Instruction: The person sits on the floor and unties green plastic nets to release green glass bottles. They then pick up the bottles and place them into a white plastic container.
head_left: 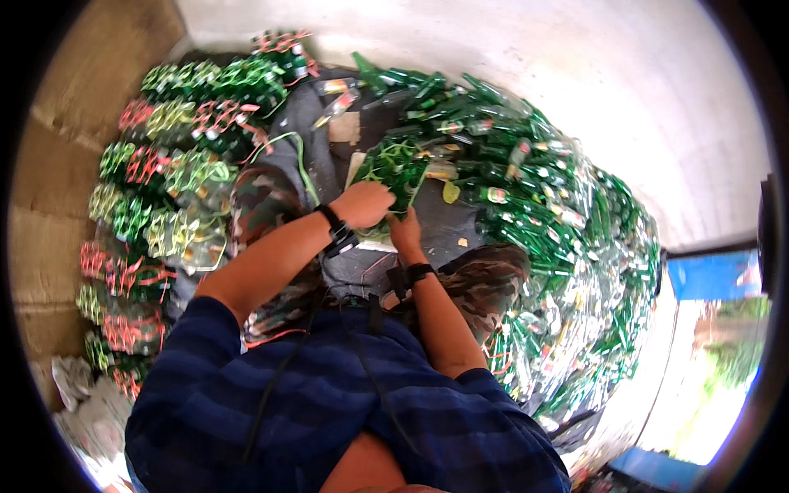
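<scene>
Between my knees stands a bundle of green glass bottles (pixel 394 169), their necks laced with green plastic strap. My left hand (pixel 363 204) is closed on a green strap (pixel 303 163) at the bundle's near left side; the loose length arches away to the left. On the near right side, my right hand (pixel 405 233) pinches the strap where it runs along the bundle. A pale flat board (pixel 375 245) shows partly beneath the bottles. The fingertips of both hands are partly hidden.
Tied bottle bundles (pixel 216 80) stand in rows at the left, laced with red, green and yellow strap. Loose bottles (pixel 542 185) lie heaped along the white wall (pixel 555 61) at the right. A piece of cardboard (pixel 344 127) lies on the dark ground sheet.
</scene>
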`<act>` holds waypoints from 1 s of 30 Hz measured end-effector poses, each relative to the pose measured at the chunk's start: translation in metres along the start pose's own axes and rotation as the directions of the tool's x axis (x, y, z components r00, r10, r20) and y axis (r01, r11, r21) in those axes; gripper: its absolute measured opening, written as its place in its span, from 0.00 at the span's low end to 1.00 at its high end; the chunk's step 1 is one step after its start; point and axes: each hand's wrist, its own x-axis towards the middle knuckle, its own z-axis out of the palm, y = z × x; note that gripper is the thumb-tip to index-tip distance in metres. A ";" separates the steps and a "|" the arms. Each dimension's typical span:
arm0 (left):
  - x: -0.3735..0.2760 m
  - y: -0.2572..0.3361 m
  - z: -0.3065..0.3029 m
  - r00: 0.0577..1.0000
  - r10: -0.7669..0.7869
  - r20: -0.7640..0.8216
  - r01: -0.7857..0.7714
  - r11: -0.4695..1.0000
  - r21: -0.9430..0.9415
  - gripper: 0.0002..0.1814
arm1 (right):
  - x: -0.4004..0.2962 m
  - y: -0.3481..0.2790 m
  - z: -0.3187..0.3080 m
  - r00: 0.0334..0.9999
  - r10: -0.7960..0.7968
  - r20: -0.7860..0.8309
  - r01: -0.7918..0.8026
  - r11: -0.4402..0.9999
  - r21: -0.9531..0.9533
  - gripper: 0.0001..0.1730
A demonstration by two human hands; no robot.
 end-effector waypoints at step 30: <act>0.026 0.013 0.010 0.989 0.129 0.068 -0.145 0.920 0.364 0.08 | -0.010 -0.031 -0.011 0.995 0.102 -0.006 -0.102 0.994 -0.043 0.27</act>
